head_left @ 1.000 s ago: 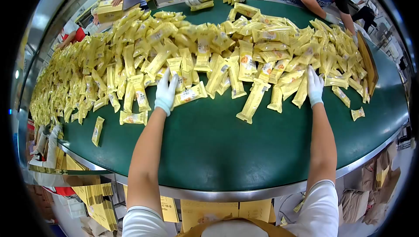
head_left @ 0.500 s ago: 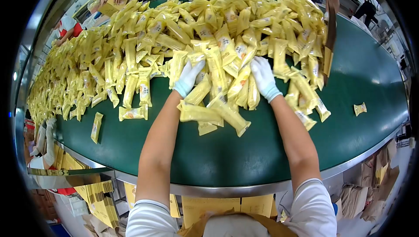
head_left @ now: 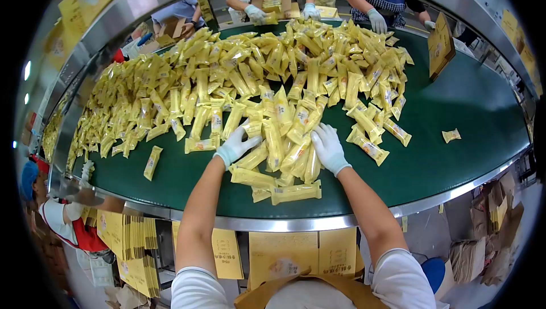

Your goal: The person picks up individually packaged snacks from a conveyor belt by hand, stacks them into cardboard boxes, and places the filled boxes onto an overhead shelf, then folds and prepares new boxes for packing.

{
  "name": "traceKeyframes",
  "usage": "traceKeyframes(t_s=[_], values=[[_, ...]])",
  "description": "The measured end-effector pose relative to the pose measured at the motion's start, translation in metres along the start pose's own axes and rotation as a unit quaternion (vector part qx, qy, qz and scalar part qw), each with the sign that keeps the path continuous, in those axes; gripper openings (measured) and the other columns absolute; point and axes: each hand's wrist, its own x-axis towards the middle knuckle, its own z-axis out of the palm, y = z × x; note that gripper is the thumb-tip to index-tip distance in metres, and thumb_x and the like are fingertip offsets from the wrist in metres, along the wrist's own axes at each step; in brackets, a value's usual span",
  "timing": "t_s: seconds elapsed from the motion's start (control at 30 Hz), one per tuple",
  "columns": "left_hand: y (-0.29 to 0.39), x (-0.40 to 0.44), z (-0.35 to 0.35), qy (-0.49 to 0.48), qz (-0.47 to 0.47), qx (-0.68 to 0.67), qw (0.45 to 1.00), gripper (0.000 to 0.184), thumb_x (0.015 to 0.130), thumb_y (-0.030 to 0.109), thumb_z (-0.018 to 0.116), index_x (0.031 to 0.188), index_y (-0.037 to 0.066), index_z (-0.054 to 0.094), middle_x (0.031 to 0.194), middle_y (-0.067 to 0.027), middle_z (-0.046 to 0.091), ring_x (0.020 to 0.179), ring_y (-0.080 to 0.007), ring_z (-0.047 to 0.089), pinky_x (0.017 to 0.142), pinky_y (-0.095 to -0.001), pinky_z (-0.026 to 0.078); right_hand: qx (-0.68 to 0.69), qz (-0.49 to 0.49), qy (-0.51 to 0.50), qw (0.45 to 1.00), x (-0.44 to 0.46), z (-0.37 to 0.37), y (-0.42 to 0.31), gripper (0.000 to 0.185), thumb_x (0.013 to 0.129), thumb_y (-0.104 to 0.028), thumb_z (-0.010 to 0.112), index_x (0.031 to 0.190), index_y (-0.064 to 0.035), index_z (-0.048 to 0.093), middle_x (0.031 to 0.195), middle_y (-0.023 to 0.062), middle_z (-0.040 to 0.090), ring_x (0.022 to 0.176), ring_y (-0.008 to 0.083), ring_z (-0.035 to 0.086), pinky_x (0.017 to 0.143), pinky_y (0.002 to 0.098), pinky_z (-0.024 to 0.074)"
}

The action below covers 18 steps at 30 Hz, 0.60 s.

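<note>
Both my hands wear thin white gloves. My left hand [head_left: 236, 147] rests against the left side of a cluster of yellow wrapped packets [head_left: 273, 144], its fingers spread and curved toward them. Along the cluster's right side lies my right hand [head_left: 329, 147], fingers stretched out over the outermost packets. Between the hands the packets lie loosely stacked, and a few stick out toward me, one of them a lone packet lying crosswise [head_left: 296, 193]. Neither hand is wrapped round a single packet. Behind them spreads a large pile of the same packets [head_left: 227, 70].
The green conveyor belt [head_left: 455, 104] has a metal rim [head_left: 284, 223]. Stray packets [head_left: 152, 163] and a small packet [head_left: 451, 135] lie on it. Co-workers' gloved hands [head_left: 376, 21] are across the belt, near an upright cardboard piece [head_left: 441, 47]. Flat yellow cartons [head_left: 282, 255] stand below me.
My hands have drawn the packet cluster nearer to the belt's front rim. The cardboard at the right has come away from the pile. The camera view has tilted upward.
</note>
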Motion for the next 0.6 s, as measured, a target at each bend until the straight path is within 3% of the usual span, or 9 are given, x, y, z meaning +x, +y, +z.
traceKeyframes(t_s=[0.1, 0.17, 0.23, 0.3, 0.37, 0.43, 0.5, 0.57, 0.6], values=[[0.028, -0.048, -0.037, 0.033, -0.116, 0.035, 0.992, 0.081, 0.091, 0.045, 0.07, 0.153, 0.005, 0.038, 0.15, -0.0223, 0.047, 0.131, -0.0342, 0.053, 0.111, -0.039, 0.041, -0.004, 0.04, 0.018, 0.999, -0.035, -0.039, -0.031, 0.045, 0.098, -0.037, 0.057, 0.129, -0.0042, 0.058, 0.137, 0.0233, 0.053, 0.129, 0.043, 0.047, 0.112, 0.045, 0.0354], [0.025, -0.091, -0.057, 0.082, -0.031, 0.113, 0.99, 0.06, 0.095, 0.041, 0.066, 0.141, 0.002, 0.055, 0.136, -0.0222, 0.06, 0.121, -0.0324, 0.061, 0.104, -0.0396, 0.047, -0.004, 0.023, 0.052, 0.998, -0.078, -0.063, -0.034, 0.043, 0.097, -0.033, 0.06, 0.13, -0.0037, 0.057, 0.135, 0.023, 0.055, 0.126, 0.0401, 0.052, 0.109, 0.0437, 0.0398], [0.061, -0.157, -0.058, 0.093, -0.019, 0.088, 0.992, 0.045, 0.099, 0.037, 0.062, 0.125, 0.001, 0.068, 0.114, -0.0182, 0.072, 0.105, -0.0275, 0.068, 0.094, -0.0376, 0.052, 0.085, 0.031, 0.059, 0.994, -0.126, -0.109, -0.074, 0.03, 0.096, -0.018, 0.062, 0.119, 0.0009, 0.063, 0.119, 0.0205, 0.065, 0.107, 0.0284, 0.065, 0.092, 0.0349, 0.0514], [0.061, -0.219, -0.043, -0.014, -0.141, -0.132, 0.981, 0.041, 0.099, 0.034, 0.062, 0.117, -0.002, 0.071, 0.104, -0.0168, 0.075, 0.096, -0.0254, 0.071, 0.09, -0.0344, 0.054, 0.141, 0.131, -0.004, 0.981, -0.182, -0.141, -0.085, 0.022, 0.098, -0.018, 0.06, 0.096, 0.0017, 0.07, 0.089, 0.015, 0.071, 0.079, 0.0222, 0.068, 0.073, 0.0328, 0.0531], [0.073, -0.267, -0.011, -0.116, -0.231, -0.038, 0.965, 0.048, 0.101, 0.039, 0.056, 0.115, -0.004, 0.071, 0.096, -0.0152, 0.075, 0.093, -0.0196, 0.071, 0.088, -0.033, 0.055, 0.095, 0.274, 0.005, 0.957, -0.25, -0.138, -0.072, 0.028, 0.095, -0.023, 0.064, 0.082, 0.0015, 0.069, 0.076, 0.016, 0.069, 0.069, 0.0271, 0.068, 0.064, 0.0382, 0.05], [0.067, -0.293, 0.037, -0.183, -0.329, 0.023, 0.926, 0.059, 0.098, 0.048, 0.056, 0.119, -0.006, 0.067, 0.108, -0.0199, 0.073, 0.103, -0.0277, 0.07, 0.093, -0.0352, 0.053, 0.018, 0.361, 0.034, 0.932, -0.294, -0.126, -0.063, 0.029, 0.094, -0.025, 0.066, 0.081, 0.0007, 0.068, 0.074, 0.0166, 0.067, 0.066, 0.0264, 0.067, 0.062, 0.0402, 0.0488], [0.014, -0.308, 0.102, -0.054, -0.286, 0.136, 0.947, 0.077, 0.093, 0.056, 0.058, 0.135, -0.008, 0.053, 0.126, -0.0261, 0.065, 0.116, -0.0372, 0.064, 0.101, -0.039, 0.049, 0.001, 0.405, -0.02, 0.914, -0.316, -0.112, -0.046, 0.049, 0.095, -0.043, 0.06, 0.115, 0.0017, 0.065, 0.105, 0.0254, 0.068, 0.098, 0.0357, 0.067, 0.085, 0.0411, 0.05], [-0.029, -0.307, 0.153, 0.003, -0.319, 0.063, 0.945, 0.104, 0.085, 0.066, 0.063, 0.149, -0.01, 0.031, 0.14, -0.0316, 0.053, 0.13, -0.042, 0.053, 0.108, -0.0403, 0.043, 0.039, 0.439, -0.031, 0.897, -0.332, -0.092, -0.04, 0.07, 0.096, -0.054, 0.056, 0.136, 0.0033, 0.055, 0.128, 0.0307, 0.061, 0.121, 0.0413, 0.06, 0.101, 0.041, 0.0457], [-0.022, -0.307, 0.167, 0.046, -0.322, 0.049, 0.944, 0.106, 0.084, 0.065, 0.065, 0.149, -0.011, 0.029, 0.141, -0.0324, 0.051, 0.131, -0.0422, 0.052, 0.109, -0.0404, 0.042, 0.172, 0.502, -0.112, 0.84, -0.316, -0.106, -0.065, 0.098, 0.091, -0.067, 0.053, 0.154, 0.0042, 0.029, 0.154, 0.0289, 0.039, 0.146, 0.0365, 0.035, 0.117, 0.0373, 0.0289]])
